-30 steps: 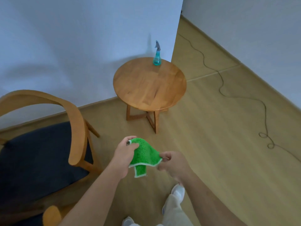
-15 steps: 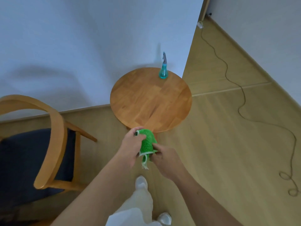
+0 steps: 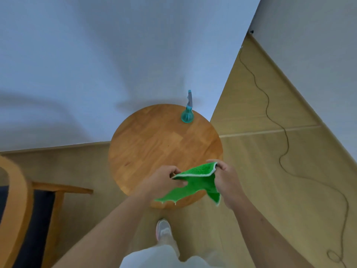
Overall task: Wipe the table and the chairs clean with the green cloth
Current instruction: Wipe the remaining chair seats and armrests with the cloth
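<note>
Our left hand [image 3: 163, 178] pinched one edge of the green cloth [image 3: 195, 183] while our right hand [image 3: 225, 177] gripped its far corner, so the cloth hung spread between them above the near rim of the round wooden worktop [image 3: 154, 144]. We could not tell whether it touched the wood. A teal spray bottle [image 3: 187, 115] stood upright at the far edge. The chair [image 3: 21, 206] sat to our left, and a dark cable [image 3: 286, 144] trailed over the floor [image 3: 270, 190].

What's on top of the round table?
A blue spray bottle stands near the table's far edge. The green cloth, held by both hands, hides part of the near edge.
</note>
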`<action>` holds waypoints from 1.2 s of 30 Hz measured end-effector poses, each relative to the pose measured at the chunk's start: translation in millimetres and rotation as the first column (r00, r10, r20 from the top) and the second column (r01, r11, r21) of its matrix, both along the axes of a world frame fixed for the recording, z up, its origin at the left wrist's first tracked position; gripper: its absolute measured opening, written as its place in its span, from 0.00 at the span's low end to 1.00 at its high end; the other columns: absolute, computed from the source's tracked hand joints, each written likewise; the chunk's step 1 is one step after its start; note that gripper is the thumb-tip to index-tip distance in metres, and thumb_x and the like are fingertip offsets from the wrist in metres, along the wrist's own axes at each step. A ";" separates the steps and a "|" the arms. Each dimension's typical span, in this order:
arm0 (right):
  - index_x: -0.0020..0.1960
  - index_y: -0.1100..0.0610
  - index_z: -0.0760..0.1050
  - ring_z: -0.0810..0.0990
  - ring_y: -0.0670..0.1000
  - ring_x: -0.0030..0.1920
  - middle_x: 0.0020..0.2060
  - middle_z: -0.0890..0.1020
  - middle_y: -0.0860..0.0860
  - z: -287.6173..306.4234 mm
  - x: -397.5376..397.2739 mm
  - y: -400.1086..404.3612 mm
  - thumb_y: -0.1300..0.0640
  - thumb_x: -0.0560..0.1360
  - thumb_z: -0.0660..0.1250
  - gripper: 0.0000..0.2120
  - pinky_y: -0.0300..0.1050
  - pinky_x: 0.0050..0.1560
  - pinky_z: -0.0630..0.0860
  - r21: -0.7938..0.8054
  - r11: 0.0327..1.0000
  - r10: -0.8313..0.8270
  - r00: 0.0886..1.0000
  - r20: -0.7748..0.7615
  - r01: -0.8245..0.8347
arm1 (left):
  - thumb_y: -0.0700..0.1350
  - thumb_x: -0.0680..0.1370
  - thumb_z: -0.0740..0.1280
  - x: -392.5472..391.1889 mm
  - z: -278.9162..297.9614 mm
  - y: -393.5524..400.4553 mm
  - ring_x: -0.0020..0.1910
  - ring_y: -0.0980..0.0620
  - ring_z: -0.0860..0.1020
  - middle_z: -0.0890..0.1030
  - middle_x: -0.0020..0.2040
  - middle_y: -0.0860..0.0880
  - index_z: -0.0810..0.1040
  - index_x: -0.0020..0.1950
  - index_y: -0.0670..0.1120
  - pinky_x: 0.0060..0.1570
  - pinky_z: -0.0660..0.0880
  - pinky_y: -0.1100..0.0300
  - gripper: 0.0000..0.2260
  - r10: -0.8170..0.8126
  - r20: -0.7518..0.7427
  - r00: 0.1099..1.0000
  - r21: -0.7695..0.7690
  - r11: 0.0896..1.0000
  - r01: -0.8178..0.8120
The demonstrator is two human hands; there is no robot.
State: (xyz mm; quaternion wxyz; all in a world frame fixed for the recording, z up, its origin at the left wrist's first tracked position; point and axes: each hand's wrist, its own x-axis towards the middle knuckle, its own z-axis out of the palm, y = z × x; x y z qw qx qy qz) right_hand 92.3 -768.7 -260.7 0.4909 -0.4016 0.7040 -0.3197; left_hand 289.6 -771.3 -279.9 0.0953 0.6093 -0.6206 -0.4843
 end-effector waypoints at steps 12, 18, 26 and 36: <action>0.47 0.56 0.82 0.84 0.55 0.46 0.43 0.85 0.54 -39.5 -39.3 -109.7 0.57 0.77 0.68 0.05 0.56 0.50 0.80 0.151 0.894 0.412 0.906 0.092 -0.422 | 0.54 0.78 0.67 -28.2 -5.9 -87.6 0.35 0.52 0.72 0.77 0.40 0.48 0.80 0.53 0.42 0.30 0.66 0.62 0.16 -0.047 0.231 0.972 0.146 0.989 0.013; 0.43 0.57 0.82 0.83 0.61 0.44 0.42 0.84 0.62 -52.5 -48.6 -157.6 0.59 0.78 0.65 0.08 0.58 0.46 0.79 0.202 0.843 0.508 0.862 0.010 -0.499 | 0.38 0.77 0.61 -27.2 -26.2 -89.1 0.41 0.49 0.77 0.81 0.49 0.46 0.79 0.58 0.45 0.32 0.72 0.58 0.13 -0.071 0.534 0.842 0.258 0.963 -0.083; 0.42 0.46 0.83 0.80 0.46 0.36 0.33 0.83 0.44 -64.9 -39.5 -210.8 0.60 0.75 0.63 0.13 0.43 0.33 0.73 0.128 0.769 0.639 0.742 -0.205 -0.627 | 0.42 0.76 0.60 -14.9 -37.2 -120.4 0.43 0.46 0.79 0.81 0.46 0.48 0.80 0.50 0.51 0.39 0.76 0.56 0.10 0.384 0.543 0.747 -0.004 0.891 -0.455; 0.51 0.50 0.84 0.74 0.41 0.28 0.38 0.85 0.43 -98.8 -29.4 -253.8 0.63 0.74 0.64 0.14 0.37 0.28 0.68 -0.002 0.748 0.636 0.718 -0.283 -0.663 | 0.44 0.78 0.63 -3.0 -59.9 -136.4 0.50 0.42 0.78 0.80 0.50 0.47 0.81 0.51 0.48 0.41 0.72 0.53 0.07 0.564 0.476 0.675 -0.309 0.826 -0.472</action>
